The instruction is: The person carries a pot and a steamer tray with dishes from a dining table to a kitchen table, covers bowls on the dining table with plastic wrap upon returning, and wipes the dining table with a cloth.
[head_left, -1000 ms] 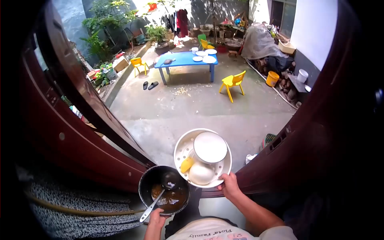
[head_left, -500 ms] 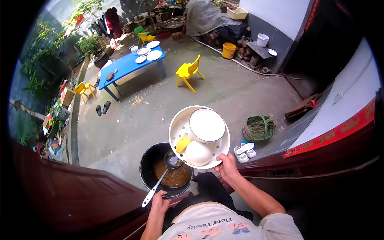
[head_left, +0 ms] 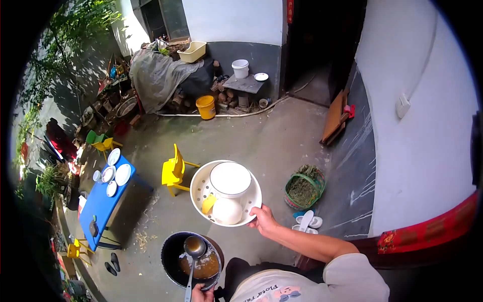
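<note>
My right hand (head_left: 262, 219) is closed on the rim of a round white perforated tray (head_left: 198, 190), held out in front of me. On the tray sit a white bowl (head_left: 230, 177), a rounded white object (head_left: 227, 211) that may be an upturned bowl, and a small yellow piece (head_left: 209, 203). Low in the view, my left hand (head_left: 203, 293), partly cut off, grips the near rim of a black pot (head_left: 169, 256). Brown liquid with pale bits (head_left: 207, 267) lies inside it. A ladle (head_left: 194, 246) rests in the pot, its handle leaning over the rim beside my left hand.
A yellow chair (head_left: 173, 171) stands just beyond the tray. To the left is a blue table (head_left: 103, 201) with several white dishes, slippers (head_left: 112, 264) near it. On the right are a green basket (head_left: 305, 187) of dried plants, white shoes (head_left: 308, 221) and a wall (head_left: 402, 166).
My view has turned right, so the table and chair sit farther left and more wall shows. Tray and pot are still held; the pot appears lower in view.
</note>
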`<control>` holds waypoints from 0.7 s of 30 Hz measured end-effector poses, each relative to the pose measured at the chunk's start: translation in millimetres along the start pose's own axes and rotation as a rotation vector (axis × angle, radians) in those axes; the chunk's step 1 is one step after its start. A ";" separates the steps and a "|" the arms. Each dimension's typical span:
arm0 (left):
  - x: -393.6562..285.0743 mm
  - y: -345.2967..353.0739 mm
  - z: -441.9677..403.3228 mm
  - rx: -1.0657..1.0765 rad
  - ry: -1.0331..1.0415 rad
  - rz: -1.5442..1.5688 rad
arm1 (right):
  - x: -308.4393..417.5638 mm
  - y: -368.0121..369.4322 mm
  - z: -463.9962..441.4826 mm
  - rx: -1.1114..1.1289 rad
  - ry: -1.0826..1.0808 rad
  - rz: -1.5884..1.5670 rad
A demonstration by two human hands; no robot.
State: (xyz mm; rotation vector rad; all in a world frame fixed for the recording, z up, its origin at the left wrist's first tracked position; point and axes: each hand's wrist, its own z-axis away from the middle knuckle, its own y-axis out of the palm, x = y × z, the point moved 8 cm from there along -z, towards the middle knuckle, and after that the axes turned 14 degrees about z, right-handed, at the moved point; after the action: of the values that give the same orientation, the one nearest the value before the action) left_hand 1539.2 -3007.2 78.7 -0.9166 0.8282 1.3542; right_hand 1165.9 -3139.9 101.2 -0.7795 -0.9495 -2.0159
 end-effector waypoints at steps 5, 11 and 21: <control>-22.8 34.6 -158.6 0.009 -0.216 0.228 | 55.6 -5.6 -83.5 -0.082 -0.073 -0.064; -40.0 90.6 -353.8 0.062 -0.452 0.489 | 124.5 -30.5 -186.7 -0.164 -0.123 -0.091; -148.3 379.4 -574.4 0.392 -0.744 0.682 | 240.3 -143.6 -308.2 -0.492 -0.170 -0.360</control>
State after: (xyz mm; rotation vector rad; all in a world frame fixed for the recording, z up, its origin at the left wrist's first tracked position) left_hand 1168.8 -3590.5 -57.3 0.2320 0.7870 1.8452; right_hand 859.8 -3420.3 68.7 -1.1199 -0.7272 -2.5826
